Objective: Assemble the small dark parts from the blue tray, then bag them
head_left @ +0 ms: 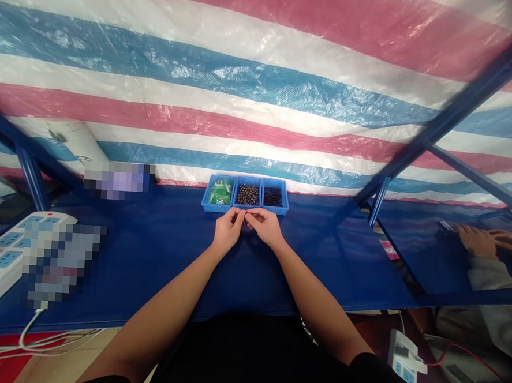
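Note:
My left hand point(228, 227) and my right hand point(265, 225) rest on the blue table point(148, 248), fingertips meeting in a pinch just in front of the trays. Whatever they pinch is too small to make out. Right behind them stand three small blue trays side by side: the left tray point(220, 193) holds green pieces, the middle tray point(247, 194) holds small dark and light parts, the right tray point(273, 196) holds small black parts.
A white power strip point(0, 257) lies at the left with cables hanging off the front edge. Blue frame posts point(379, 199) rise at both sides. Another person's hands point(481, 240) work at the far right. A striped tarp point(262, 88) hangs behind.

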{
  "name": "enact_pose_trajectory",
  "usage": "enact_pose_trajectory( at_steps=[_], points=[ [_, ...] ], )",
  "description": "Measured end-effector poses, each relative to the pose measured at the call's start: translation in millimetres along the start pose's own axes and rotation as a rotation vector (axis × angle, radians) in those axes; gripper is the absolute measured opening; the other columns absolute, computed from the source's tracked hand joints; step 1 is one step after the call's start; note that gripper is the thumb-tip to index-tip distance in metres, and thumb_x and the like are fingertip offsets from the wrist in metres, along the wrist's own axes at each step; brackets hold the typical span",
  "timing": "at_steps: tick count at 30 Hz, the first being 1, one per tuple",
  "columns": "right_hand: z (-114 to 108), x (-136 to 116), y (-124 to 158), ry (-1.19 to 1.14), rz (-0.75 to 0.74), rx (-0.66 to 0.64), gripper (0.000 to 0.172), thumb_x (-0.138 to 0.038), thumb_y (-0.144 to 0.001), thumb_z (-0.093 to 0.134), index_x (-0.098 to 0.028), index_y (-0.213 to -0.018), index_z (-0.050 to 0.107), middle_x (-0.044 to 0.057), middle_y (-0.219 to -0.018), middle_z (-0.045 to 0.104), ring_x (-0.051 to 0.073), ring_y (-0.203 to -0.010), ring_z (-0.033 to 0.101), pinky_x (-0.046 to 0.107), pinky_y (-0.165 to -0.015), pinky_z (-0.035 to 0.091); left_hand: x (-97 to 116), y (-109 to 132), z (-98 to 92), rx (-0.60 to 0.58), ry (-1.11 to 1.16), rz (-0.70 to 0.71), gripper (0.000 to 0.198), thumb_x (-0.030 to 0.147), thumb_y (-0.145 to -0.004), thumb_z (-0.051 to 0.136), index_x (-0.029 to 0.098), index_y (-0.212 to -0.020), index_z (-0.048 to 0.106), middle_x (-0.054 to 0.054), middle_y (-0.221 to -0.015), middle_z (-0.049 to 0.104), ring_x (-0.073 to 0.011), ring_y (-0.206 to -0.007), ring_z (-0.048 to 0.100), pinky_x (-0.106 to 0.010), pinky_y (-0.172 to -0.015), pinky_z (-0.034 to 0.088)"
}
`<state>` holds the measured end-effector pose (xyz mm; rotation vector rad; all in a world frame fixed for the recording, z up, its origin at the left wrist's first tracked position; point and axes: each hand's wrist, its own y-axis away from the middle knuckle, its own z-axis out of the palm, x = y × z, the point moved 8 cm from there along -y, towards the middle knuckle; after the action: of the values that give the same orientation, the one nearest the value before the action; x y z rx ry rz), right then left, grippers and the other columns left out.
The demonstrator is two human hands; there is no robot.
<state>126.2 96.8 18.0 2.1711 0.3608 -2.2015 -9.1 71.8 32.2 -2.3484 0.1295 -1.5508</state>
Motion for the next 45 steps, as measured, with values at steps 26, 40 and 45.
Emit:
enact_pose_trajectory(
  at_steps=[26,40,45],
  points=[
    [5,3,0,1.090,-0.074,-0.045,0.032,-0.029,-0.090,0.052,-0.025,-0.119,0.065,0.009,-0.108,0.064,0.022,-0.097,0.060,0.030,-0.083,0.047,-36,-6,-13.3,0.164,0.007,-0.175,0.020,0.038,-0.087,0.052,0.022,-0.090,0.063,-0.004,-0.088,0.073,-0.0179,-0.079,0.067,-0.029,-0.073,0.050],
    [-8,3,-1,1.164,-0.003,0.021,0.021,-0.030,-0.093,0.047,-0.022,-0.099,0.065,0.008,-0.098,0.063,0.021,-0.089,0.060,0.028,-0.073,0.044,-33,-7,-3.5,0.079,-0.056,-0.126,0.018,0.035,-0.086,0.053,0.022,-0.091,0.064,-0.002,-0.085,0.071,-0.0164,-0.070,0.064,-0.028,-0.069,0.050],
    [-8,3,3,1.193,0.081,-0.030,0.017,-0.027,-0.091,0.048,-0.020,-0.097,0.061,0.009,-0.095,0.064,0.022,-0.089,0.061,0.030,-0.075,0.045,-33,-7,-3.2,0.075,-0.060,-0.115,0.018,0.035,-0.085,0.052,0.022,-0.091,0.064,-0.002,-0.085,0.071,-0.0163,-0.070,0.064,-0.027,-0.069,0.050]
  ],
)
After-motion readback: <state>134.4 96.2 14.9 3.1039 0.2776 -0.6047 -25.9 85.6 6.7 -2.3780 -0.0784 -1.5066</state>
